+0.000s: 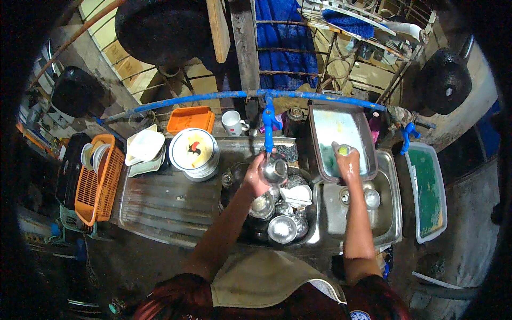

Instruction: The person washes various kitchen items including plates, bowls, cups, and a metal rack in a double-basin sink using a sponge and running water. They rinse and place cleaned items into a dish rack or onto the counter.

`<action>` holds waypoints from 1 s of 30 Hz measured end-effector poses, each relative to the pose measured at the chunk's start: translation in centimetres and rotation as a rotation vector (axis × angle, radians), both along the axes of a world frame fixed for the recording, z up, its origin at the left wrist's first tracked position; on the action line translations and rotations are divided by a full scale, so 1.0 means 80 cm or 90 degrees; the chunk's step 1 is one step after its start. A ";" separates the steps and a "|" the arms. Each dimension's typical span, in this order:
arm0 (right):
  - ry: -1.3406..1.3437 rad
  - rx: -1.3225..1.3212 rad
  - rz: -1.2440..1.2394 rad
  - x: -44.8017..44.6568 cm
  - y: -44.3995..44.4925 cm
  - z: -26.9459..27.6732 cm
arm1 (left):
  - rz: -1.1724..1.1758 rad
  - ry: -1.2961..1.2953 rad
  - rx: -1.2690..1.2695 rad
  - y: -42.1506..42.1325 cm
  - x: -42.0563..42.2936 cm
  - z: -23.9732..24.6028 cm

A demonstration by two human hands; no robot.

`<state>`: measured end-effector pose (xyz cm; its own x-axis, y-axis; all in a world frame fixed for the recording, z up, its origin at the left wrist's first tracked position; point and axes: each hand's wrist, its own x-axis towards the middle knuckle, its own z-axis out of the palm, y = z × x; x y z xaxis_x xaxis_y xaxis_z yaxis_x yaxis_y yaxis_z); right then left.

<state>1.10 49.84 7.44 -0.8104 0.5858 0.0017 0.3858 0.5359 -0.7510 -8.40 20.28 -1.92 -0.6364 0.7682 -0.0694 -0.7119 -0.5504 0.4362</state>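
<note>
My left hand (257, 176) holds a small round metal bowl (275, 169) just under the blue tap (269, 136). Out to the right, my right hand (349, 164) grips a yellow-green scouring sponge (343, 151) over a grey rectangular basin (374, 162) of pale, soapy water. Beneath my left hand, the left sink bowl is heaped with metal bowls (282, 229) and small white dishes (298, 195). Another metal bowl (372, 199) lies in the right sink bowl (390, 224), near its drain.
On the steel drainboard (168, 212) stands a stack of plates (195, 154), with white dishes (146, 148) beside it. Behind are an orange tray (190, 120) and a white mug (234, 123). An orange basket (96, 188) is at left, a green-bottomed tub (428, 192) at right. A blue pipe (224, 95) crosses behind.
</note>
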 end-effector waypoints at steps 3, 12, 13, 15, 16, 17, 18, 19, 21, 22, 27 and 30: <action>0.243 0.115 0.204 -0.005 -0.127 -0.006 | -0.056 -0.020 0.031 0.011 -0.008 -0.019; 0.016 0.007 0.344 -0.108 -0.159 -0.075 | 0.308 0.669 -0.049 0.014 0.009 -0.020; 0.144 0.054 0.347 -0.103 -0.170 -0.072 | 0.243 0.593 -0.003 0.013 0.004 -0.016; 0.328 0.074 0.286 -0.074 -0.221 -0.072 | 0.097 0.376 0.138 0.008 -0.002 -0.005; 0.389 0.046 0.223 -0.060 -0.246 -0.067 | 0.004 0.236 0.228 0.004 -0.001 0.002; 0.452 0.022 0.162 -0.045 -0.271 -0.060 | -0.011 0.151 0.245 -0.002 -0.006 -0.004; 0.466 0.023 0.167 -0.044 -0.264 -0.073 | -0.020 0.066 0.260 -0.008 -0.011 -0.011; 0.480 0.018 0.187 -0.042 -0.265 -0.077 | 0.067 0.042 0.207 -0.027 -0.019 -0.044; 0.490 0.096 0.145 -0.054 -0.230 -0.074 | 0.150 -0.032 0.138 -0.009 -0.018 -0.048; 0.469 -0.009 0.065 -0.067 -0.207 -0.104 | 0.143 -0.081 0.098 0.014 0.004 -0.013; 0.285 -0.353 -0.010 -0.076 -0.204 -0.098 | 0.301 0.069 -0.098 -0.011 -0.023 -0.101; 0.269 -0.622 -0.070 -0.087 -0.210 -0.138 | 0.530 0.567 -0.437 0.033 -0.022 -0.094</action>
